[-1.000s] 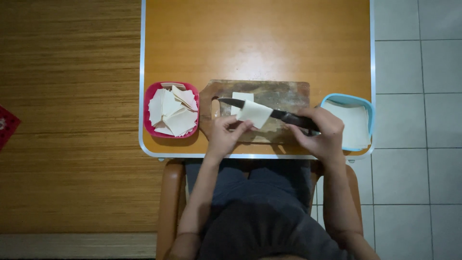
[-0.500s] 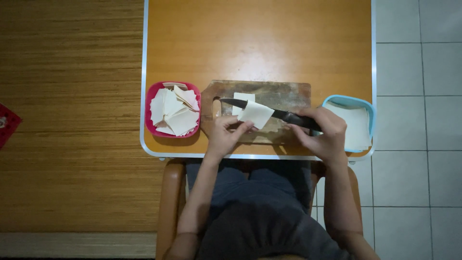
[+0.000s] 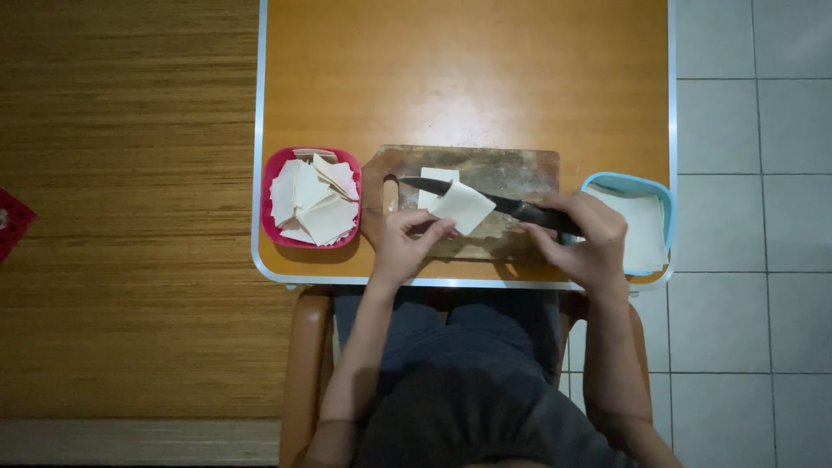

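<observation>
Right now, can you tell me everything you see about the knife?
The knife has a dark, narrow blade with a pointed tip and a dark handle. It lies nearly flat over the wooden cutting board, tip pointing toward the red bowl. The right hand wraps around the handle, hiding most of it. A pale square sheet, pinched by the left hand, lies across the middle of the blade and covers part of it. Another pale piece sits beneath the tip.
</observation>
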